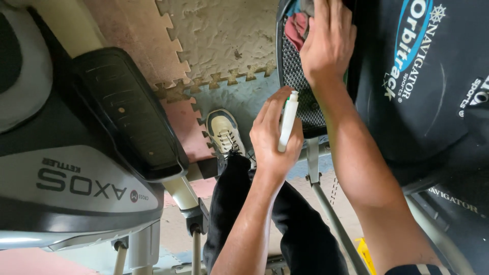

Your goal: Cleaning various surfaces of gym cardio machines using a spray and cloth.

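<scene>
Cloth (296,28) under our right hand (328,43), palm pressing it flat on the black pedal (305,97); left hand (272,135) grips the white spray bottle (288,119). Keep nozzle aimed at the pedal, wipe with firm pressure.

The floor is covered with interlocking foam puzzle mats: a textured beige foam mat tile (224,35) at the top, a faded pink foam mat tile (133,31) beside it, and a grey-blue foam mat tile (244,99) below, joined by toothed edges. A cream lace-up sneaker (224,133) stands on the grey-blue tile. The grey metal frame legs (328,209) of exercise machines run down toward the mats.
</scene>
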